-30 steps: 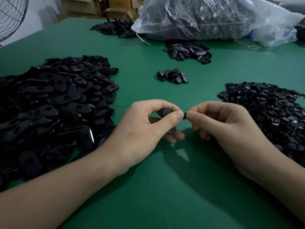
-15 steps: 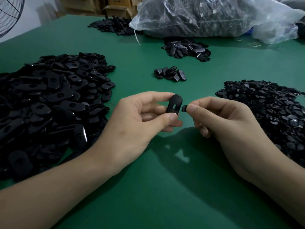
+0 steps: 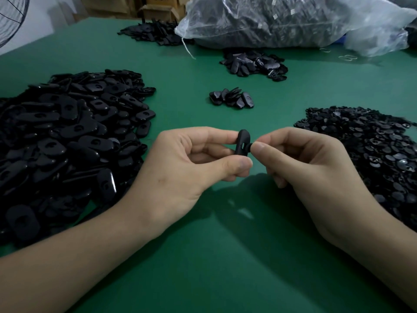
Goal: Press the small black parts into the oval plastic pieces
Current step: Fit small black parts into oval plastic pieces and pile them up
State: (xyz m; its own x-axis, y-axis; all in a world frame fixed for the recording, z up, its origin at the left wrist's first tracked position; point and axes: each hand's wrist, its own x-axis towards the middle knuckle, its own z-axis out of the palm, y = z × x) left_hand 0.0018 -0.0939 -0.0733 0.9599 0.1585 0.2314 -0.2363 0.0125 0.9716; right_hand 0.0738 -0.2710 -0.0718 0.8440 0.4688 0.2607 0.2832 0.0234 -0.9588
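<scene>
Since half a second ago my right hand [image 3: 316, 168] has come closer, so the small black part [image 3: 250, 145] now touches the oval piece [image 3: 242, 141] at its hole, where before there was a little gap between them. How deep the part sits in the hole I cannot tell. My left hand [image 3: 180, 168] holds the oval piece upright, pinched between the thumb below and the forefinger on top. My right thumb and forefinger pinch the small black part, and the other fingers are curled under. To the left of the oval piece lies the big heap of oval pieces [image 3: 67, 136], and to the right of it the heap of small parts [image 3: 365, 150]. Behind it, well apart, is a small group of pieces [image 3: 232, 99] on the green table [image 3: 225, 256]. Further behind is another heap [image 3: 255, 64], and then a clear plastic bag [image 3: 282, 19] full of dark parts.
</scene>
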